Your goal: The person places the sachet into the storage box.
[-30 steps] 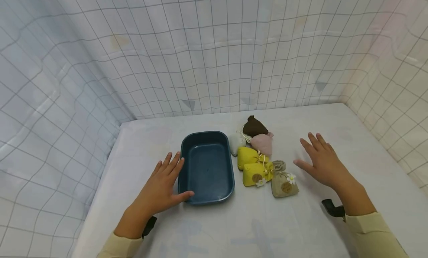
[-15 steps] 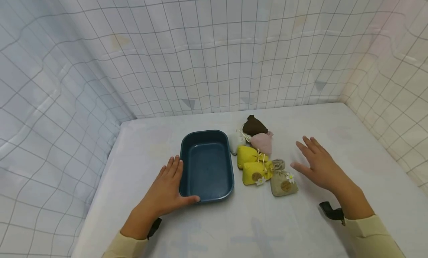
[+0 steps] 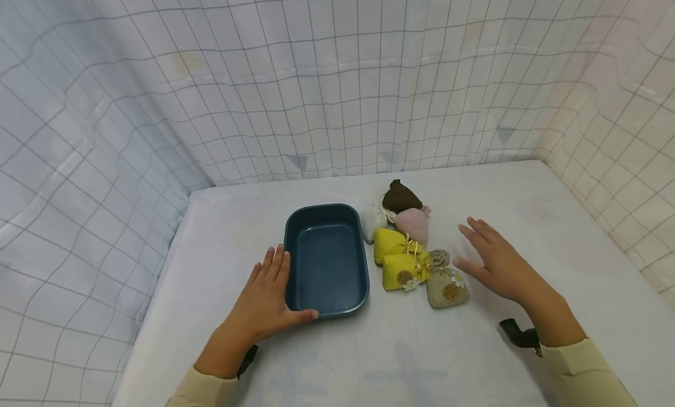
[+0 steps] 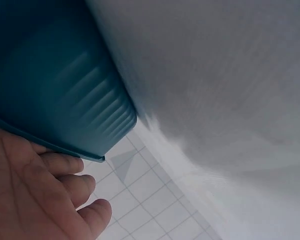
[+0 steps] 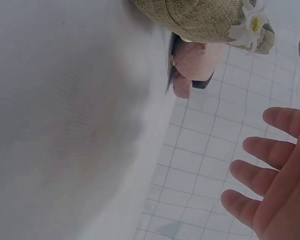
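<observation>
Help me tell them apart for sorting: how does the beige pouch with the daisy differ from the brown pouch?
The beige pouch lies nearest the person, close to the right hand; the brown pouch lies farthest back. The beige pouch carries a white daisy and a round tag; the brown pouch shows no such trim. The beige pouch is pale and lies flat; the brown pouch is dark, with a pointed top. Both are small cloth pouches right of the blue tray.

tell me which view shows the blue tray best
The head view: the whole blue tray shows there, open side up, nothing in it, with the left hand against its near left corner. The left wrist view shows only a ribbed piece of its outer wall and rim, close up. The right wrist view does not show it.
</observation>
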Demonstrator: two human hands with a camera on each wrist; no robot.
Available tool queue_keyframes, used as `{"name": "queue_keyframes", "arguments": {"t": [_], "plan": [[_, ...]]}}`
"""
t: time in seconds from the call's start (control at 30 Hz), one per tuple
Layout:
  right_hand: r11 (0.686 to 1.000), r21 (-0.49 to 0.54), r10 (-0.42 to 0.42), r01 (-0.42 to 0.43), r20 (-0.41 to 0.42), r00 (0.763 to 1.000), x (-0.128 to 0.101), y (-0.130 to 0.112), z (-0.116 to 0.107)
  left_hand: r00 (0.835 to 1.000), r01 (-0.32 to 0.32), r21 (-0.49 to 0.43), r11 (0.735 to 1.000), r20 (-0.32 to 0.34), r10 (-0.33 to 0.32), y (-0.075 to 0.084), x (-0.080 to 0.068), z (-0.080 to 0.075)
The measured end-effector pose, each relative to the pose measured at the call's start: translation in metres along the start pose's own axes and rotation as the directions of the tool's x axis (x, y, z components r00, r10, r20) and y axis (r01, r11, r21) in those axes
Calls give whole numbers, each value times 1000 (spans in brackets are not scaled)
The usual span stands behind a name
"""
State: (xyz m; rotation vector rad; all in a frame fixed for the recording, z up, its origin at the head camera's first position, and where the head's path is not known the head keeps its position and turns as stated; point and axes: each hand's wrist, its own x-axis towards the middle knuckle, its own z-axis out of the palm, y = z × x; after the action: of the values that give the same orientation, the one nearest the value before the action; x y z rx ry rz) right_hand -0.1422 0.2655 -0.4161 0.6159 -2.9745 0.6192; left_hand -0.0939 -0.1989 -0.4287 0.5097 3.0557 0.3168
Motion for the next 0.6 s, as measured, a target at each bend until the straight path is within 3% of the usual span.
{"name": "queue_keyframes", "arguments": {"t": [0.23,0.6], "plan": [[1000,23,3,-4,30,1000,3,-5,2,1000,-8,-5,1000,-26,8,0,1,3],[968,243,63,-70,39,997,4,-15,8,999,-26,38,999,-44,28,1,1,3]]}}
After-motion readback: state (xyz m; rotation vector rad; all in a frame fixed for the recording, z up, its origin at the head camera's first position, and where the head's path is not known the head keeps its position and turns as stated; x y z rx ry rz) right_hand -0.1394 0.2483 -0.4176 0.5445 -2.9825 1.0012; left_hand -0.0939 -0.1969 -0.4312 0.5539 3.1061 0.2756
